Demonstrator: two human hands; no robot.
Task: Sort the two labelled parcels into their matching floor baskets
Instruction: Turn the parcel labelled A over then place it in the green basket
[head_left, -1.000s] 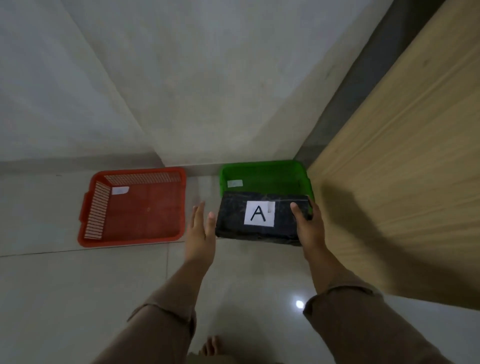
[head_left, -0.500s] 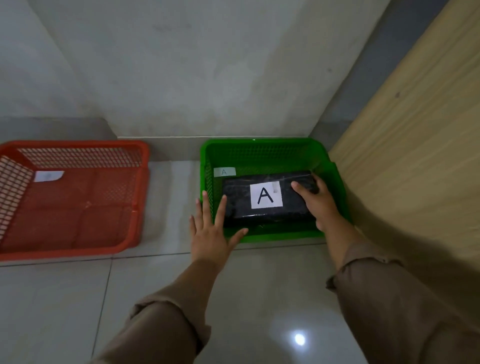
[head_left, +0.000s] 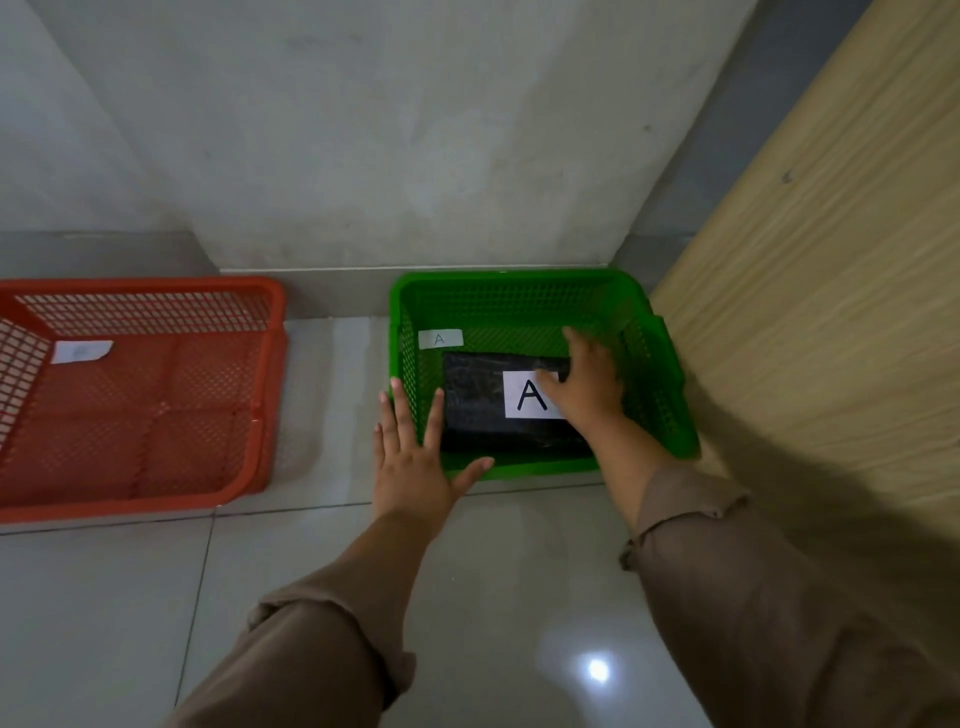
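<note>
A black parcel (head_left: 475, 402) with a white label "A" lies flat on the floor of the green basket (head_left: 519, 279), which carries a small tag marked "A" (head_left: 440, 339) on its inner left wall. My right hand (head_left: 589, 387) hovers over the parcel's right end with fingers spread, covering the label's edge; whether it touches the parcel I cannot tell. My left hand (head_left: 410, 462) is open and flat at the basket's front left corner, fingers over the rim. The red basket (head_left: 156, 287) stands to the left with a white tag (head_left: 80, 352) inside. No second parcel is in view.
Both baskets stand on a pale tiled floor against a grey wall (head_left: 415, 130). A tall wooden panel (head_left: 831, 312) rises close on the right of the green basket. A strip of floor separates the two baskets.
The parcel went down from above the green basket to its floor. My right hand let go of its right end and now spreads over it. The view has moved closer.
</note>
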